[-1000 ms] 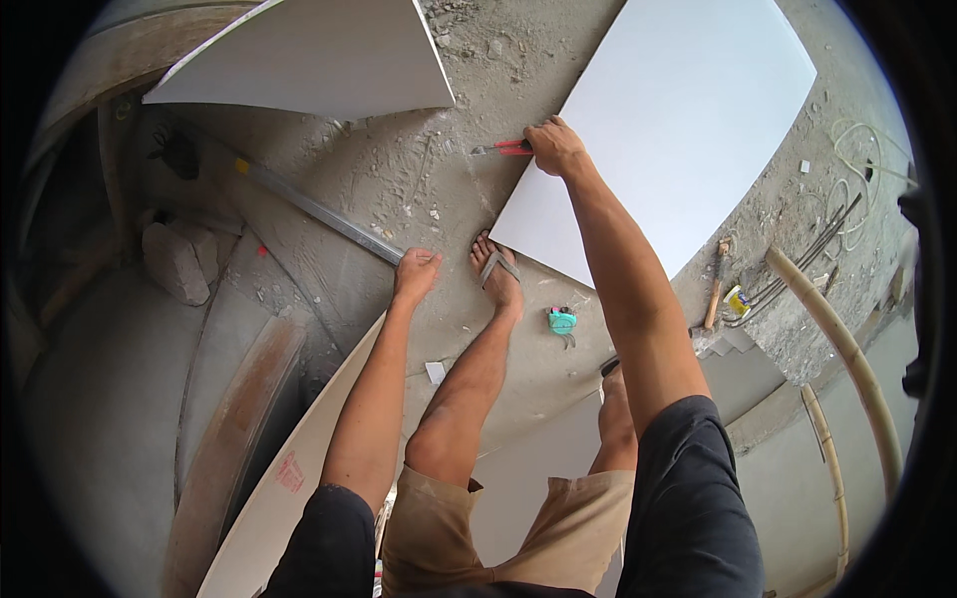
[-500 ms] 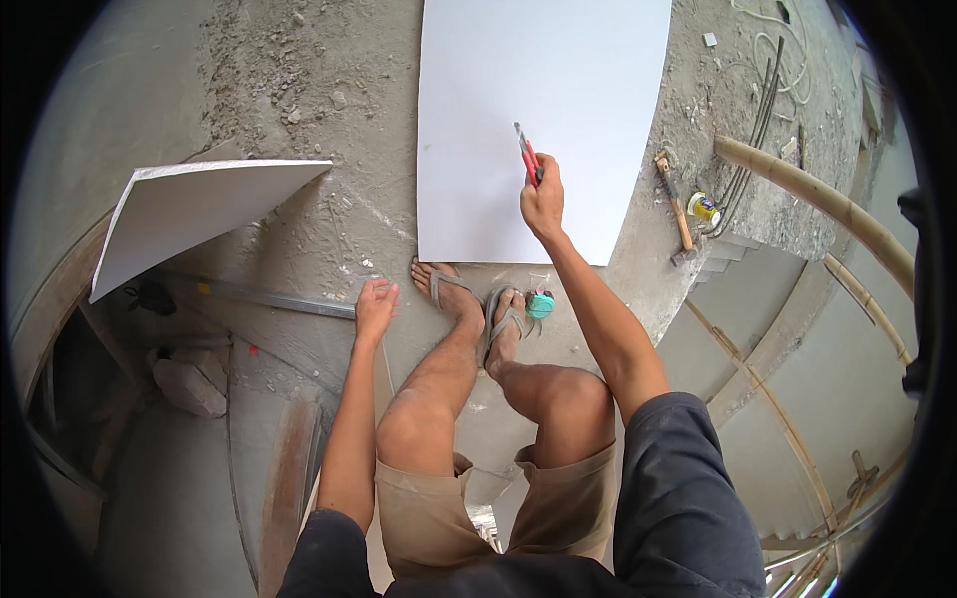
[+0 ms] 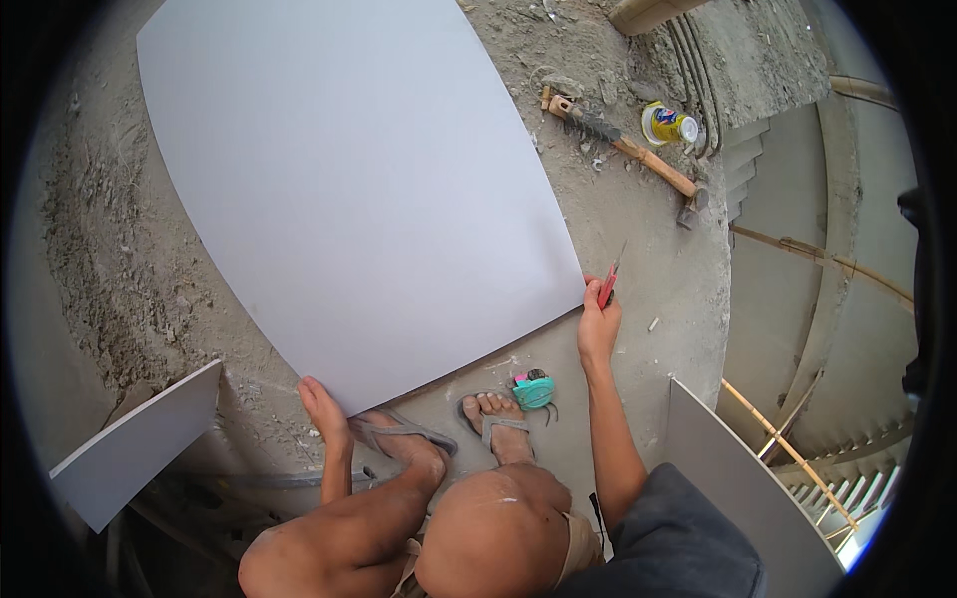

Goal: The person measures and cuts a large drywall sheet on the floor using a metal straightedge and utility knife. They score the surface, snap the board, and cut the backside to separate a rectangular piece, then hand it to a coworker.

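Observation:
A large white board (image 3: pixel 359 199) lies on the dusty concrete in front of my feet. At its near left corner, my left hand (image 3: pixel 326 414) grips the edge, with some fingers hidden. My right hand (image 3: pixel 598 329) is at the near right corner, closed around a red utility knife (image 3: pixel 608 286). The knife's thin blade points up and away, past the board's right edge. A teal tape measure (image 3: pixel 533 390) rests on the floor beside my right sandal (image 3: pixel 498 427), between that foot and my right forearm.
A hammer (image 3: pixel 648 159) with a wooden handle lies right of the board, near a yellow cup-shaped container (image 3: pixel 668 125) and dark metal rods (image 3: pixel 695 80). Beyond the floor's right edge are a drop and bamboo poles (image 3: pixel 797 463). Other board pieces stand at lower left (image 3: pixel 140 439) and lower right (image 3: pixel 738 488).
I have crouched lower and the view has turned. My left hand has come to the board's near left corner. My right hand has brought the knife from over the board to its near right corner.

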`<state>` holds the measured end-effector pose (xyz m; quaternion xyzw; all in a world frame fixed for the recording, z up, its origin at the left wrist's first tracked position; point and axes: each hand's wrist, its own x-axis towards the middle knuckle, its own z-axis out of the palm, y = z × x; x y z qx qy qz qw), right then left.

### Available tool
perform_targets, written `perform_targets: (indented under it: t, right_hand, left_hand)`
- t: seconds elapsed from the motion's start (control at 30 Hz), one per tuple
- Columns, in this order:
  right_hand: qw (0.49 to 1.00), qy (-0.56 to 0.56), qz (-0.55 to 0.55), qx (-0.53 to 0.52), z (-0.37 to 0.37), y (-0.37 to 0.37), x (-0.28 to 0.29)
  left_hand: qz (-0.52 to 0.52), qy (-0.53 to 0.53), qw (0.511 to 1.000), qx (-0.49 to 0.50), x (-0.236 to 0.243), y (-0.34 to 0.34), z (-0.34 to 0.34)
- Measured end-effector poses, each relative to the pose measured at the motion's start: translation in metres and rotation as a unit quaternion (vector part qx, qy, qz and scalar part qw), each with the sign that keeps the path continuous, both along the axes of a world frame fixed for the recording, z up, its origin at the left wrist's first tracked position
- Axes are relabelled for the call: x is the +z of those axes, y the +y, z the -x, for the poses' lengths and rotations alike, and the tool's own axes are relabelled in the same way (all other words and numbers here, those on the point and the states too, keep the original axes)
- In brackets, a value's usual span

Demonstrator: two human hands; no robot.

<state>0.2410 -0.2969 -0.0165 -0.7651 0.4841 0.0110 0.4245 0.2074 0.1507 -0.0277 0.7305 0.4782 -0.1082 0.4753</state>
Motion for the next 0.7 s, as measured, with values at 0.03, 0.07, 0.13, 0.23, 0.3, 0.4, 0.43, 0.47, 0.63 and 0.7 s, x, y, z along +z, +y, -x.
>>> perform_targets:
  t: [0.03,0.07,0.13,0.23,0.3,0.4,0.43,0.47,0.63,0.7]
  right_hand:
    - [0.997,-0.033,-0.062,-0.037,-0.002,-0.001,0.005]
    - [0.987,-0.063,-0.127,-0.071,-0.003,-0.004,0.012]
    - [0.969,-0.091,-0.21,-0.09,-0.002,-0.008,0.032]
    - [0.932,-0.147,-0.306,-0.127,0.007,-0.008,0.063]
    - [0.916,-0.185,-0.325,-0.145,0.016,0.0,0.083]
    - [0.879,-0.255,-0.375,-0.146,0.027,0.012,0.112]
    - [0.864,-0.275,-0.397,-0.141,0.031,0.016,0.122]
    - [0.862,-0.272,-0.407,-0.131,0.033,0.019,0.132]
    - [0.874,-0.303,-0.378,-0.041,0.035,0.03,0.168]
    - [0.888,-0.291,-0.356,-0.026,0.037,0.03,0.172]
  left_hand:
    - [-0.017,-0.041,0.999,-0.015,-0.007,-0.003,-0.003]
    - [-0.019,-0.054,0.998,-0.002,-0.009,-0.006,-0.002]
    - [-0.056,-0.104,0.993,-0.009,-0.008,-0.007,-0.003]
    - [-0.019,-0.138,0.99,0.005,0.005,0.002,-0.008]
    - [-0.078,-0.114,0.99,0.011,0.016,0.011,-0.012]
    - [-0.031,-0.116,0.993,0.017,0.025,0.023,-0.015]
    - [0.003,-0.119,0.993,0.028,0.028,0.027,-0.014]
    - [-0.019,-0.113,0.993,0.023,0.028,0.03,-0.013]
    - [-0.035,-0.117,0.992,0.011,0.023,0.041,-0.009]
    - [-0.031,-0.137,0.99,0.014,0.019,0.044,-0.007]
